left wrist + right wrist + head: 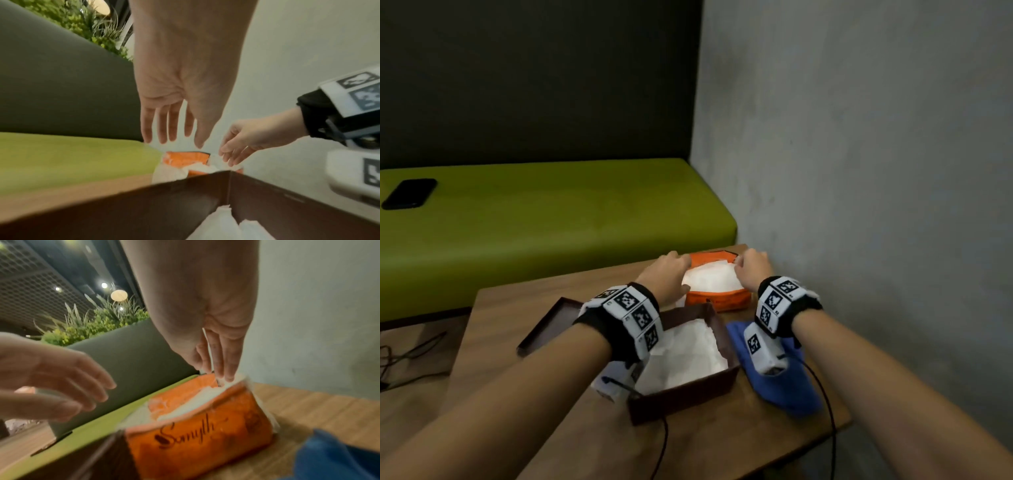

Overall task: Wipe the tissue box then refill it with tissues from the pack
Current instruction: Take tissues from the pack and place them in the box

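Both hands [666, 274] [751, 270] reach into the orange pack [717, 298].

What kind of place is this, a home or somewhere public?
Probably a café or lounge seating corner: a green padded bench against a dark wall, a small wooden table, and decorative plants under round lamps behind.

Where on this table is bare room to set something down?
Bare wood table lies near the front edge, below the brown box, and left of the lid. Crowded: orange pack, box, blue cloth by the wall.
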`<state>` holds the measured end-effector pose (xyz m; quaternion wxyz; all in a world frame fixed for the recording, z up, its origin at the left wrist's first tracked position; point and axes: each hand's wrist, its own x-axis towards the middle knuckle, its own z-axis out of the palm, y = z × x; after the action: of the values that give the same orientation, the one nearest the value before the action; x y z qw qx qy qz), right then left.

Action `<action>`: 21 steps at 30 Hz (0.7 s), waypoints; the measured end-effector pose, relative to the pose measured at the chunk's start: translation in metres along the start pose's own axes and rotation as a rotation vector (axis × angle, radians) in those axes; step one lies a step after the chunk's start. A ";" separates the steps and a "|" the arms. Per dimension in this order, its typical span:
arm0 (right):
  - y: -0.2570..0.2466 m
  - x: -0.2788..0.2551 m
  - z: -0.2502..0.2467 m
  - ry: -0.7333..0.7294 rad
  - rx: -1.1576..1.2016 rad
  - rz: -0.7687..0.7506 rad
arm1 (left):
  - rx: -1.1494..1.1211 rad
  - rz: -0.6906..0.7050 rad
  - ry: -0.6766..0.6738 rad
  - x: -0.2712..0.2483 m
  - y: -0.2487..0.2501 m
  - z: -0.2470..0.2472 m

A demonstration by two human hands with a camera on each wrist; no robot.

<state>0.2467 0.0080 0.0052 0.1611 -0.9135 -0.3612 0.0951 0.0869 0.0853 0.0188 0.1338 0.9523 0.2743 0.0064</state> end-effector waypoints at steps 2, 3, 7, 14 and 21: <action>-0.001 0.005 0.010 -0.034 -0.080 -0.007 | 0.034 -0.031 -0.072 0.014 0.000 0.013; -0.002 0.003 0.013 -0.067 -0.105 -0.001 | 0.030 -0.050 -0.099 0.019 -0.001 0.019; -0.003 0.004 0.023 -0.089 -0.130 0.010 | -0.076 -0.180 -0.206 0.029 -0.002 0.030; 0.002 0.005 0.030 -0.252 -0.070 0.056 | 0.054 -0.092 -0.271 0.025 0.009 0.027; 0.002 0.023 0.029 -0.210 -0.071 0.114 | 0.111 -0.116 -0.314 0.022 0.005 0.027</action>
<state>0.2560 0.0289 -0.0243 0.0842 -0.9228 -0.3267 0.1862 0.1102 0.0861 -0.0070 0.1224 0.9300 0.3044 -0.1655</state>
